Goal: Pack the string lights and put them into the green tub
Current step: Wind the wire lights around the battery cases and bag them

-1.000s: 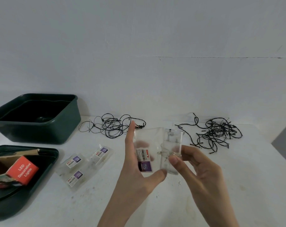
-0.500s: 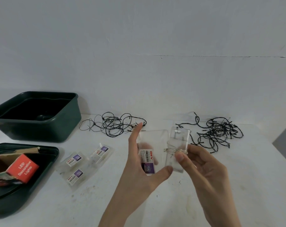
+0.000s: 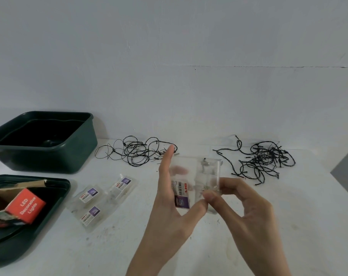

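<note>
- The left hand (image 3: 169, 198) holds a clear plastic packet (image 3: 191, 176) above the tabletop (image 3: 288, 226), with the thumb in front, the fingers behind and the index finger straight up along its left edge.
- The right hand (image 3: 246, 208) has its grip closed on a small clear battery box with a bundle of fine wire lights (image 3: 208, 186), pinched between thumb and fingertips, and the box is at the packet, perhaps already partly inside; through the clear plastic I cannot tell for sure.
- This set looks light and stiff at the box but soft and thin at the wire, so it is better to take it by the box and not to pull the wire.
- The packet is thin, smooth and probably slippery; it needs a hold at both sides near the mouth so that it stays open.
- Two loose black string lights lie near the wall: one tangle (image 3: 137, 150) just beside the green tub (image 3: 73, 152), the other tangle (image 3: 266, 158) to the right. They are limp and catch easily, so I think they should be gathered from below as a whole bunch.
- Three packed packets (image 3: 103, 198) lie between the tub lid (image 3: 57, 198) and the hands; the tub appears to hold none.
</note>
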### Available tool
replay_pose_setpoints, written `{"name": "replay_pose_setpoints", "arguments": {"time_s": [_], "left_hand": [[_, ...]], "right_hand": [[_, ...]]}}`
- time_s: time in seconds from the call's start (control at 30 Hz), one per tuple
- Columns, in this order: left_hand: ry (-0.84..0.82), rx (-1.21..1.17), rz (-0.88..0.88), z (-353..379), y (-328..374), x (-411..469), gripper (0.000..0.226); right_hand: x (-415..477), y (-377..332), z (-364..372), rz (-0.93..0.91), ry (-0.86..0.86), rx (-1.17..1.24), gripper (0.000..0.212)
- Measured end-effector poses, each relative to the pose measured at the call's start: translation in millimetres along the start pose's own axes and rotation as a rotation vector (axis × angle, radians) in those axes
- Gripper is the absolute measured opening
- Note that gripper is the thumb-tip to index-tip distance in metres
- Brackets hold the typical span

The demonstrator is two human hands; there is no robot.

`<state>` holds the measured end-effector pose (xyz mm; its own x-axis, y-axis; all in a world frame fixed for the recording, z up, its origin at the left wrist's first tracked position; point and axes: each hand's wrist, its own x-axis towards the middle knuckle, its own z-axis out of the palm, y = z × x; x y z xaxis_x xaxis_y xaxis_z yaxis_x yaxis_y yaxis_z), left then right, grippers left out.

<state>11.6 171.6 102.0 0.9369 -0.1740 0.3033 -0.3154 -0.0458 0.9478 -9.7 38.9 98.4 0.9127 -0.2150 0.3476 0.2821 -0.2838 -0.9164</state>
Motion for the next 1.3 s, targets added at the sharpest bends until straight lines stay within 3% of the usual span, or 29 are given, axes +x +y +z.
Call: {"name": "replay_pose_setpoints", "arguments": {"time_s": [0.17, 0.37, 0.6, 0.7, 0.77, 0.93, 1.07, 1.3], "left_hand": [[-0.071, -0.068, -0.042, -5, 1, 1, 0.084], [-0.1, -0.189, -0.074, -6, -3, 4, 0.076], [-0.05, -0.103, -0.097, -1, -8, 2, 0.085], [-0.019, -0.116, -0.114, 1, -6, 2, 0.087], [0.015, -0.106, -0.124, 1, -4, 2, 0.087], [0.077, -0.06, -0.14, 0, -9, 2, 0.084], [0.097, 0.122, -0.154, -1, -4, -1, 0.077], [0.153, 0.507, 0.008, -6, 0, -2, 0.081]], "right_hand": [[4, 4, -5, 0.074, -0.092, 0.026, 0.033], [4, 13, -5, 0.203, -0.064, 0.299, 0.027], [-2, 14, 14, 0.041, 0.066, 0.03, 0.037], [-4, 9, 17, -0.044, 0.058, -0.061, 0.031], [-5, 7, 19, -0.092, 0.028, -0.122, 0.039], [-6, 10, 24, -0.109, 0.058, -0.089, 0.043], [-7, 13, 26, -0.105, 0.146, -0.029, 0.038], [-11, 17, 33, -0.144, 0.17, -0.07, 0.038]]}}
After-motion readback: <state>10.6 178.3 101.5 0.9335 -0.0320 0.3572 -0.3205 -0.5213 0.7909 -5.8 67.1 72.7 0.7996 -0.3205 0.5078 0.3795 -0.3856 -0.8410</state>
